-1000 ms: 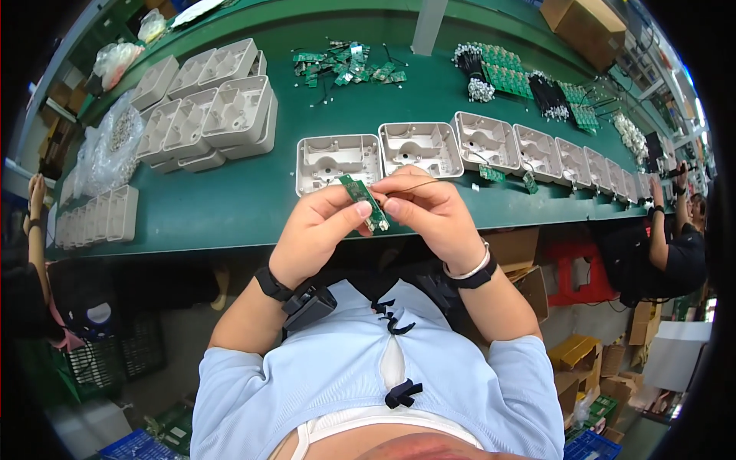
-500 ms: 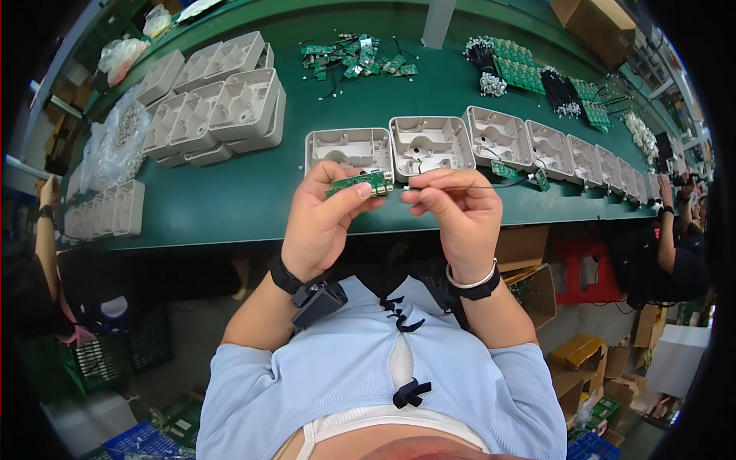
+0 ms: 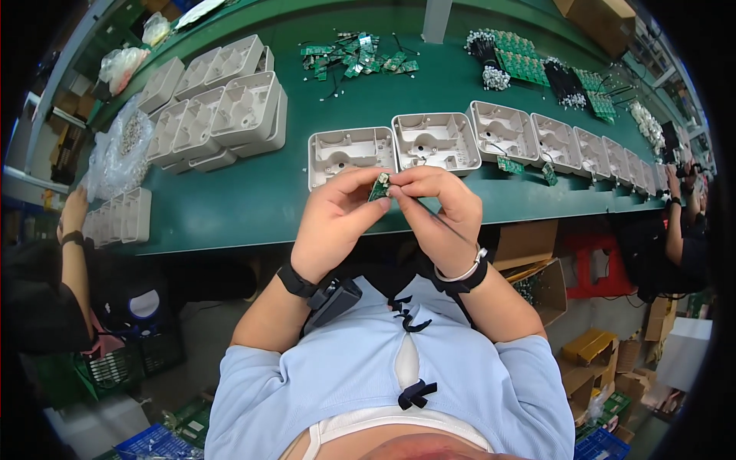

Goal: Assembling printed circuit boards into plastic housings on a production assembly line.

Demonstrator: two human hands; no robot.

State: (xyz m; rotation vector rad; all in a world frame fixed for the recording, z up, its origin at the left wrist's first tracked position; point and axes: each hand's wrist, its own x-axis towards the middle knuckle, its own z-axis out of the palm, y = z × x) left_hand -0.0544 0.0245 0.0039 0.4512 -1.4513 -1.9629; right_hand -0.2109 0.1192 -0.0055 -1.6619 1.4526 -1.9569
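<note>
My left hand (image 3: 334,224) pinches a small green circuit board (image 3: 378,188), which is tilted so that its edge with white sockets faces right. Thumb and fingertips of my right hand (image 3: 447,222) are closed on the end of a thin black cable (image 3: 434,215), right against that edge. My fingers hide the cable's tip, so I cannot tell whether it sits in a socket. Just beyond my hands are a pale grey plastic housing (image 3: 351,141) and another housing (image 3: 435,125) to its right.
More housings (image 3: 502,134) run in a row to the right, some with boards hanging out. Stacked housings (image 3: 245,107) stand at left. Loose boards (image 3: 360,57) and cable bundles (image 3: 491,65) lie at the back. Co-workers' arms (image 3: 74,253) show at both sides.
My right hand has moved left, bringing the cable end up to the board. My left hand has turned the board more upright. The view has shifted slightly.
</note>
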